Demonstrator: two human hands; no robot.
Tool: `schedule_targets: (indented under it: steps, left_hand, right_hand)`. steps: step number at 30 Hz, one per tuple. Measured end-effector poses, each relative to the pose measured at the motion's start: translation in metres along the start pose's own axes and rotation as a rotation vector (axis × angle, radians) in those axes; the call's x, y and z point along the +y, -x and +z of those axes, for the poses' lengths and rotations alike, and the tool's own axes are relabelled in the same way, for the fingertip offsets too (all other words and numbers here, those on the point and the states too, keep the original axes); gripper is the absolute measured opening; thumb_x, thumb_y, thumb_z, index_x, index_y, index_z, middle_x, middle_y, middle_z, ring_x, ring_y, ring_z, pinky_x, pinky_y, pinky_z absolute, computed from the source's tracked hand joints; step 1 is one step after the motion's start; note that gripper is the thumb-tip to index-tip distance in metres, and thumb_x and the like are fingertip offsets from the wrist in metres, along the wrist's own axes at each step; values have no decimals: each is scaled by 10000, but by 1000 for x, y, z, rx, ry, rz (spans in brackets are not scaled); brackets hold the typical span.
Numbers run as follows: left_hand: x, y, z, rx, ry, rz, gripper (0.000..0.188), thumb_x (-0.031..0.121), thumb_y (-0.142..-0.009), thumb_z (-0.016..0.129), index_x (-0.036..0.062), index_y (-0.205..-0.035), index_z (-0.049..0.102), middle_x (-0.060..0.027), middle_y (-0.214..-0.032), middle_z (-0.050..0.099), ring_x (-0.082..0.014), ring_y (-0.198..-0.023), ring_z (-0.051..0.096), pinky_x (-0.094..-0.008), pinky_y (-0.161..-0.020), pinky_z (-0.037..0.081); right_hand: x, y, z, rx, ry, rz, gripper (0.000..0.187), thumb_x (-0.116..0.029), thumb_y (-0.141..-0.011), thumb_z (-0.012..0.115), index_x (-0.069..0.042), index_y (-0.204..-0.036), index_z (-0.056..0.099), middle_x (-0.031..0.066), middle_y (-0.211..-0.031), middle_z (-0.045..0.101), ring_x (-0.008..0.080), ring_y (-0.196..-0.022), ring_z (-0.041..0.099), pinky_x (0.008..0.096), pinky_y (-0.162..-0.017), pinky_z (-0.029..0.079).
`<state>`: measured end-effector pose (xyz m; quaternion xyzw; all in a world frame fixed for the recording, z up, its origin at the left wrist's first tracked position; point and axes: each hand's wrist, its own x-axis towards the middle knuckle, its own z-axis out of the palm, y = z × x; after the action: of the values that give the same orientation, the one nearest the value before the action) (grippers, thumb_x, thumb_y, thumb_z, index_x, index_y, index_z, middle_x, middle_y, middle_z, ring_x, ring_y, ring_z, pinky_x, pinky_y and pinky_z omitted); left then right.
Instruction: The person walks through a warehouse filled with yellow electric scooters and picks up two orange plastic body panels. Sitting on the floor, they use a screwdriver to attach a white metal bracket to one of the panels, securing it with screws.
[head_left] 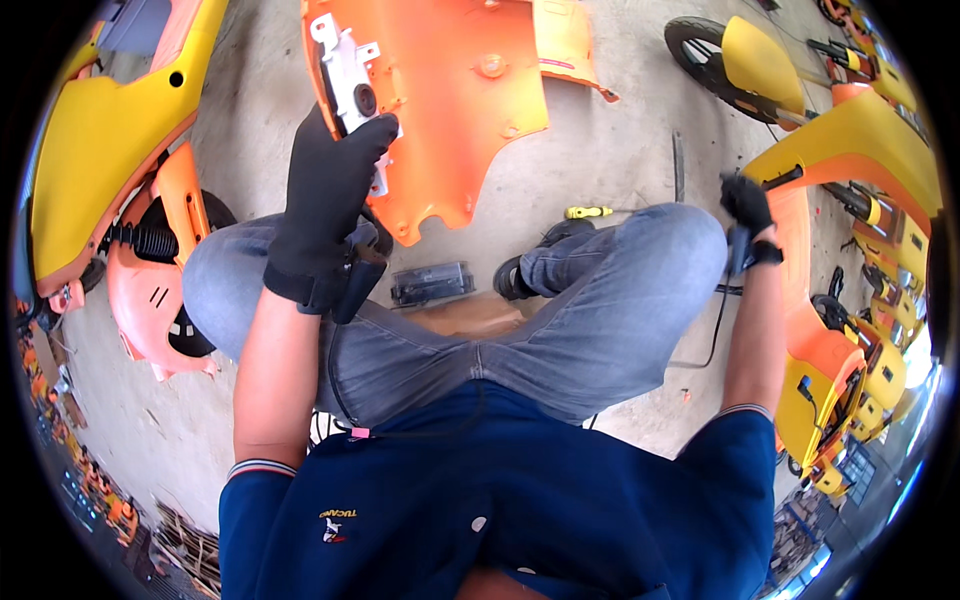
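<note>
My left hand (330,190), in a black glove, grips the edge of a large orange plastic body panel (450,110), thumb on top. Along that edge, beside the thumb, runs a white plastic fitting (350,75) with a round dark part in it. Out past my right knee, my right hand (747,203) is gloved in black with the fingers curled in. What it holds, if anything, cannot be made out. Close by it stands an orange and yellow scooter body (840,150). A yellow-handled screwdriver (588,212) lies on the floor between the panel and my right knee.
Between my legs lie a dark plastic part (433,283) and a brown flat piece (470,316). A yellow and orange scooter (110,165) stands close at my left. At the far right are a wheel with a yellow fender (765,70) and several more yellow scooters (885,370).
</note>
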<state>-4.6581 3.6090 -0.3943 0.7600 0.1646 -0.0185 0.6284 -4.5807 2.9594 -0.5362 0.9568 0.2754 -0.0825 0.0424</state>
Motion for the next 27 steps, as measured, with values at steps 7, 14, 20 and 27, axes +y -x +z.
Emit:
schedule_targets:
  steps: [7,14,20,27]
  left_hand:
    - [-12,0,-10,-30,83,-86,348,147,-841,681,-45,-1127,629,-78,-960,686,-145,-806,663,-295,-716,525]
    - [-14,-10,-1,12,36,-71,236,164,-882,668,-18,-1031,677,-64,-944,695,-126,-812,657,-277,-730,510]
    - [-21,-16,-11,47,-16,-133,303,171,-859,661,-29,-1087,648,-65,-955,683,-145,-839,655,-296,-754,507]
    - [-24,-20,2,17,5,-213,311,163,-887,674,-23,-1134,642,-69,-1024,690,-153,-893,667,-291,-802,521]
  right_hand:
    - [-112,109,159,-114,-447,608,240,-290,-905,552,-71,-899,651,193,-822,681,368,-731,660,485,-638,509]
    - [-170,35,187,-166,-453,561,263,-305,-899,577,-53,-921,648,206,-844,672,375,-750,652,477,-655,509]
    - [-171,-9,200,-196,-426,474,289,-319,-894,600,-37,-940,646,218,-864,665,381,-767,645,469,-670,509]
    - [-169,-17,217,-195,-428,454,325,-334,-888,625,-18,-962,643,231,-886,657,388,-786,637,460,-687,509]
